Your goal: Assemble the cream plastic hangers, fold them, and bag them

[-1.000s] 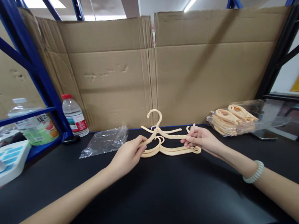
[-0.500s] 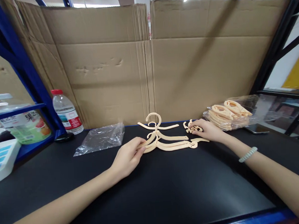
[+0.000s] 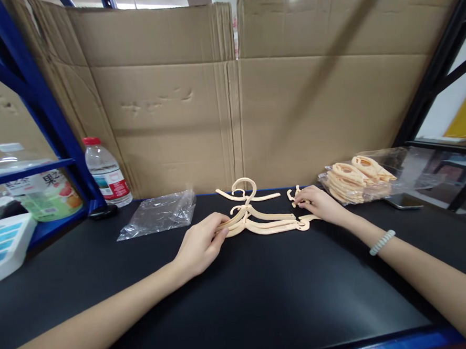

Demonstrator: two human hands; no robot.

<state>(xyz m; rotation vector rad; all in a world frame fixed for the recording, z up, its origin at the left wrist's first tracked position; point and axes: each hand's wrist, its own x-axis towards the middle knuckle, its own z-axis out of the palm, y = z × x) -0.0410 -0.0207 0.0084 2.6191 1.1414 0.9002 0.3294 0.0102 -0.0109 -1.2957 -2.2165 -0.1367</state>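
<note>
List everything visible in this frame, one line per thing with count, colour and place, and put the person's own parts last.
hangers: small stack, count unclear, cream, middle of the table
single hanger: one, cream, behind the stack
small hanger piece: one, cream, at the right fingertips
bag of hanger parts: one, clear with cream parts, right rear
empty plastic bag: one, clear, left of the hangers
water bottle: one, clear with red cap, left rear
drink bottle: one, greenish, far left shelf
table: one, black
cardboard: brown sheets, behind the table
bracelet: one, pale, right wrist
left hand: grip on the stack's left end
right hand: fingertips on the small piece
</note>
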